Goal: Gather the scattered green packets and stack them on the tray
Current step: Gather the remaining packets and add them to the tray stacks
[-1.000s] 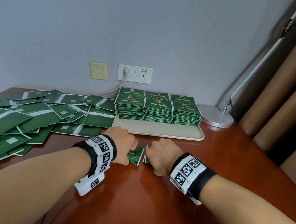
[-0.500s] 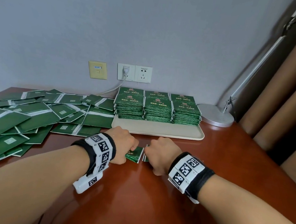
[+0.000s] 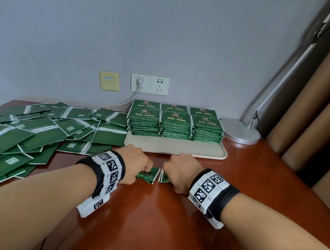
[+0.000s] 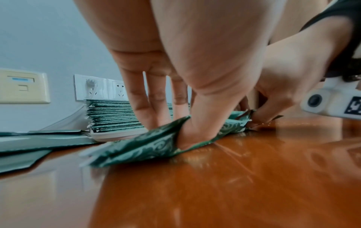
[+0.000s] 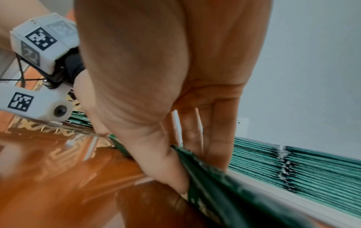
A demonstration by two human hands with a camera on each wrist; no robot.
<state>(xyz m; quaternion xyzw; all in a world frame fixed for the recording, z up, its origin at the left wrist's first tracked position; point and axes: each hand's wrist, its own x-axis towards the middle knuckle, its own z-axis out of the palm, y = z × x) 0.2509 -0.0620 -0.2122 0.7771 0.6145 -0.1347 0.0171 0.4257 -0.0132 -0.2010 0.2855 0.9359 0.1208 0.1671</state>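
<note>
From the head view, the left hand (image 3: 134,163) and right hand (image 3: 181,171) both pinch a bundle of green packets (image 3: 151,176) on the desk (image 3: 170,226), just before the tray (image 3: 178,149) of stacked packets (image 3: 175,123), whose gold print is unreadable. The left wrist view shows thumb and fingers (image 4: 156,111) clamped on that patterned bundle. The right wrist view shows the right thumb (image 5: 166,166) pressing it against the fingers.

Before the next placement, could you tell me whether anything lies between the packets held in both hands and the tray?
Nothing visible does. The held packets sit on bare table just before the tray, whose front strip is free; the stacks fill its back.
</note>
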